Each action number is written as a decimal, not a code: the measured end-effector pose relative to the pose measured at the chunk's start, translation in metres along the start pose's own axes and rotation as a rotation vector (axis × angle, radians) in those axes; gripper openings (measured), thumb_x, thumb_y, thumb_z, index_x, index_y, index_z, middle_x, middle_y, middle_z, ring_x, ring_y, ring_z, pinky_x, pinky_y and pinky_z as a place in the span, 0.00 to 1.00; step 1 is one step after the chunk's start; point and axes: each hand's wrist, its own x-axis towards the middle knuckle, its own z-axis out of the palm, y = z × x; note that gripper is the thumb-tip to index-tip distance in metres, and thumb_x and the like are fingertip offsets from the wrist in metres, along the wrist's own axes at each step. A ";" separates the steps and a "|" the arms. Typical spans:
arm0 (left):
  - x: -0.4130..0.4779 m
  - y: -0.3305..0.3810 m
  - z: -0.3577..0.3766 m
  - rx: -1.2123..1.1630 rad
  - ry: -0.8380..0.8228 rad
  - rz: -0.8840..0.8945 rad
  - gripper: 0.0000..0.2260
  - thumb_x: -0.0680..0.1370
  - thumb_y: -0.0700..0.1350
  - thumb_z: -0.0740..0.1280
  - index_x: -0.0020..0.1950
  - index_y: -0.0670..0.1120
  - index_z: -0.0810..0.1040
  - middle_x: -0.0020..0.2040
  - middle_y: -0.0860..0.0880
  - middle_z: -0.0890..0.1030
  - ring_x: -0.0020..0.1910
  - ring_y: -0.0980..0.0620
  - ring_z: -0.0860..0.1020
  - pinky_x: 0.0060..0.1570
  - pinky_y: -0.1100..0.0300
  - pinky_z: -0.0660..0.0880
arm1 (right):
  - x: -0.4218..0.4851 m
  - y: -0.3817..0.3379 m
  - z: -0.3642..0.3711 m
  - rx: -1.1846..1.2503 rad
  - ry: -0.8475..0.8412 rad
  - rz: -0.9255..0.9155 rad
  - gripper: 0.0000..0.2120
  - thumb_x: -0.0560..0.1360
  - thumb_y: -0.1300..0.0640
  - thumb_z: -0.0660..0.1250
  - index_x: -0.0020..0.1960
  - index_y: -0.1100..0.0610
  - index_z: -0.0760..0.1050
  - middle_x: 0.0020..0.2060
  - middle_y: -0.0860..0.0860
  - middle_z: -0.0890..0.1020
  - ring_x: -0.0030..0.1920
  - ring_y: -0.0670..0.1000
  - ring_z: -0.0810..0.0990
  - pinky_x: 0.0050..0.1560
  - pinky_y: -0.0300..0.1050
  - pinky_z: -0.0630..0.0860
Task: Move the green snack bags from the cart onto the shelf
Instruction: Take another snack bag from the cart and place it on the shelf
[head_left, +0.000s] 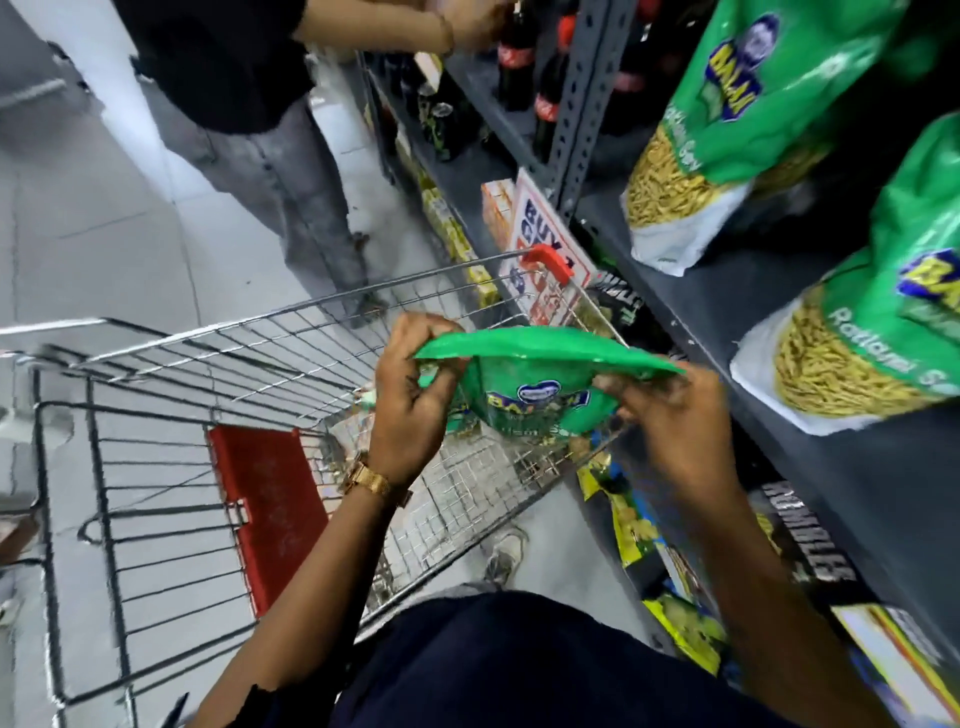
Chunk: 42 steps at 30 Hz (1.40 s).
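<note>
A green snack bag hangs over the wire cart, held by its top edge with both hands. My left hand, with a gold watch at the wrist, pinches the bag's left corner. My right hand pinches the right corner. The cart's basket beneath holds more packets, mostly hidden by my hands. On the dark grey shelf to the right stand two green snack bags, one further back and one nearer.
Another person in a black top and grey trousers stands beyond the cart, reaching to cola bottles on the shelving. A "BUY 1" sign hangs at the shelf edge. Lower shelves hold yellow and black packets. The red child-seat flap lies in the cart.
</note>
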 end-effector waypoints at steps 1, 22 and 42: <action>0.006 0.013 0.008 -0.050 0.000 0.043 0.02 0.76 0.41 0.65 0.48 0.46 0.76 0.48 0.54 0.77 0.50 0.50 0.76 0.52 0.51 0.72 | -0.005 -0.011 -0.010 -0.019 0.046 -0.028 0.12 0.66 0.46 0.73 0.38 0.56 0.81 0.32 0.51 0.82 0.33 0.51 0.80 0.38 0.47 0.79; -0.005 0.202 0.223 -0.408 -0.459 0.189 0.18 0.74 0.53 0.67 0.57 0.42 0.78 0.48 0.32 0.83 0.43 0.45 0.79 0.49 0.39 0.76 | -0.138 -0.045 -0.237 -0.080 0.901 -0.257 0.07 0.69 0.53 0.74 0.37 0.55 0.80 0.30 0.44 0.84 0.36 0.39 0.77 0.40 0.44 0.79; -0.032 0.219 0.320 -0.375 -0.681 0.223 0.12 0.77 0.51 0.66 0.54 0.44 0.78 0.46 0.54 0.85 0.45 0.61 0.83 0.48 0.55 0.81 | -0.137 -0.003 -0.318 0.115 1.048 -0.117 0.06 0.72 0.60 0.73 0.48 0.55 0.79 0.47 0.58 0.84 0.47 0.57 0.83 0.53 0.59 0.81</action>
